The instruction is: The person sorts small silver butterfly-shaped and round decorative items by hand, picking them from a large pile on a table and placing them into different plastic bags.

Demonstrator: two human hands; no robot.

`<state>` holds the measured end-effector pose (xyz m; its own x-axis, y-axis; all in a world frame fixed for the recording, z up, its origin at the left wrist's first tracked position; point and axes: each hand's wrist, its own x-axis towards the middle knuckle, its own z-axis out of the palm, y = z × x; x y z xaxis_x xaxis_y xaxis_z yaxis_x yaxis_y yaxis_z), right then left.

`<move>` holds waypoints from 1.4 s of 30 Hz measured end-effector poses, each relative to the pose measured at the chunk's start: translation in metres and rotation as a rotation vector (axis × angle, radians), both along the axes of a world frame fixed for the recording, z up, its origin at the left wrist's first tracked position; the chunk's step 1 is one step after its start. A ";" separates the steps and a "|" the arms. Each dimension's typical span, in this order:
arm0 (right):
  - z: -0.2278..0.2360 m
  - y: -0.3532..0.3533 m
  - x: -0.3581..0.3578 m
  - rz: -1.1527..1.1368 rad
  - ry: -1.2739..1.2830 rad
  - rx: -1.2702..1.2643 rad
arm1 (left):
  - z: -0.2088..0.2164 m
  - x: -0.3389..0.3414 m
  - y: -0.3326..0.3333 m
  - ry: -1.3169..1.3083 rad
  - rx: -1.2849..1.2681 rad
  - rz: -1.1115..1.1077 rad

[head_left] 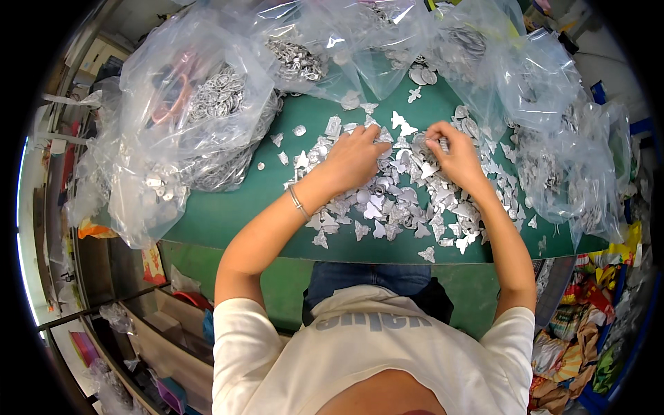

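Observation:
A loose heap of small silver-grey metal charms [394,200], many flat and cut in figure-like outlines, covers the middle of a green tabletop [214,214]. My left hand [354,158], with a bracelet on its wrist, lies palm down over the heap's left part. Its fingers are apart and touch the pieces; what is under the palm is hidden. To its right, my right hand [458,158] is above the heap with thumb and forefinger bent together. A grey metal charm [443,143] shows between those fingertips.
Clear plastic bags of metal pieces ring the heap: a large bag [225,104] at left, another [301,59] at the back, one [553,159] at right. Orange-handled scissors [173,100] lie at the left bag. Drawers [166,325] stand lower left, colourful packets [574,332] lower right.

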<state>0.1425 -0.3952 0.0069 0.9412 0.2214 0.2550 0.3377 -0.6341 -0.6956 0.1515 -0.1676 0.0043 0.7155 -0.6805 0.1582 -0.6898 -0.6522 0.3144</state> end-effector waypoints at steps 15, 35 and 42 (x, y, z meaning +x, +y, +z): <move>0.014 -0.008 -0.046 -0.102 0.036 -0.087 | -0.002 0.024 -0.005 -0.161 0.201 -0.169; 0.003 0.014 -0.063 -0.090 0.764 1.139 | 0.025 -0.031 -0.042 0.929 -0.713 0.173; 0.014 -0.002 -0.067 -0.238 0.882 1.706 | -0.015 -0.018 -0.005 0.031 -0.187 0.154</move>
<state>0.0753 -0.3967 0.0209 0.8738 0.1587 -0.4597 -0.3770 0.8182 -0.4340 0.1338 -0.1728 -0.0112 0.8148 -0.5240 0.2482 -0.5753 -0.6770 0.4590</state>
